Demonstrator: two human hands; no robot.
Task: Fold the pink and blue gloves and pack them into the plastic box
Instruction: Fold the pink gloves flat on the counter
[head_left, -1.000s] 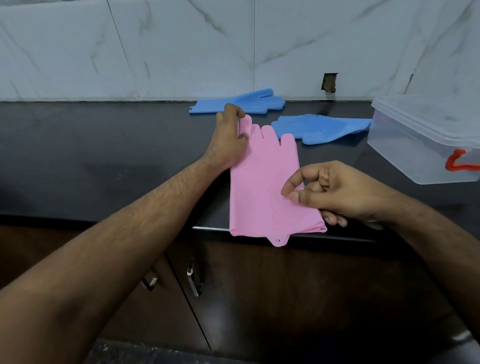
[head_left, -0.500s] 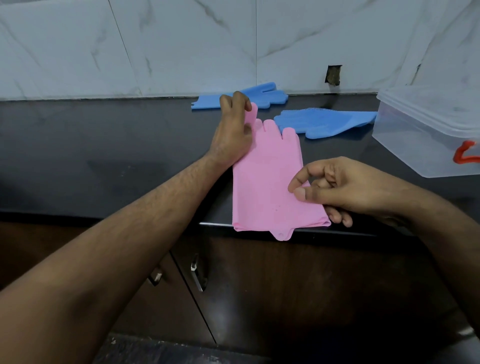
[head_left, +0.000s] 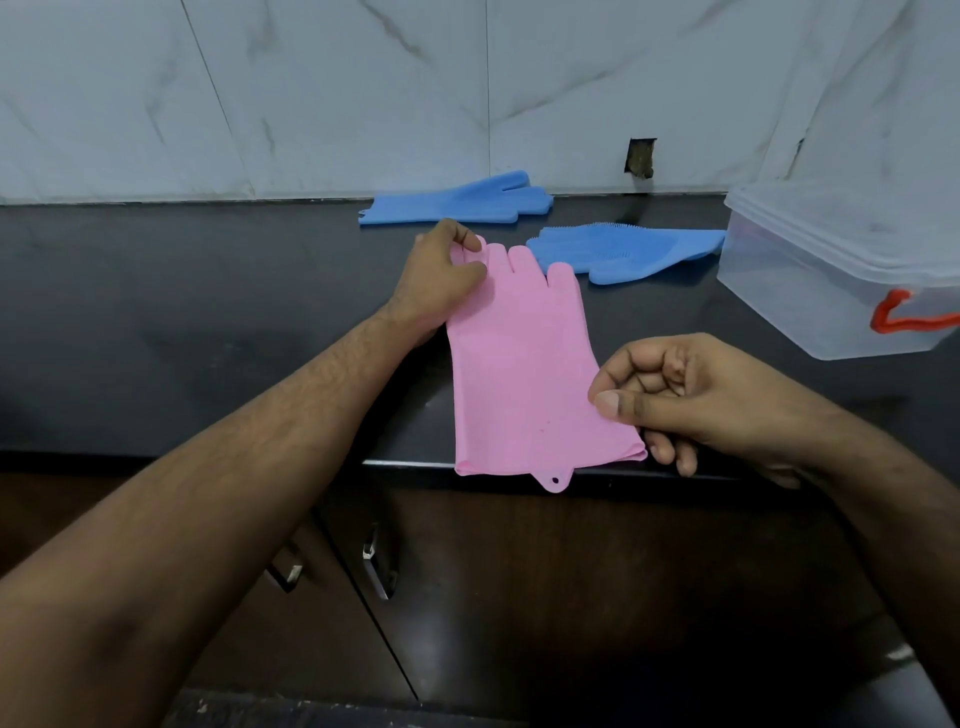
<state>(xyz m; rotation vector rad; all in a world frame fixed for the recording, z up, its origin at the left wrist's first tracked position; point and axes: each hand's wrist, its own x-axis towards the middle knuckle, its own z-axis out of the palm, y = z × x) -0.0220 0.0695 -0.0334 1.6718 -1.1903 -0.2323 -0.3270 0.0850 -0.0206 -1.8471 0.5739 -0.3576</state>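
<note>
The pink gloves (head_left: 524, 364) lie flat on the dark counter (head_left: 182, 312), stacked, fingers pointing away, cuff at the front edge with a small tab hanging over it. My left hand (head_left: 441, 280) pinches the leftmost finger of the pink glove at the far end. My right hand (head_left: 680, 395) has its fingers curled and pinches the right edge of the pink glove near the cuff. Two blue gloves lie behind: one (head_left: 457, 202) by the wall, one (head_left: 623, 249) bristle side up, to the right. The plastic box (head_left: 831, 280), lidded with a red latch, stands at the right.
A marble wall (head_left: 363, 93) backs the counter, with a small hole (head_left: 641, 158) in it. Below the counter's front edge are dark wooden cabinet doors with metal handles (head_left: 374, 566).
The left hand's grip shifted on the pink glove's far finger, now pinching it. The right hand stays pinching the glove's right edge. The camera view shifted slightly.
</note>
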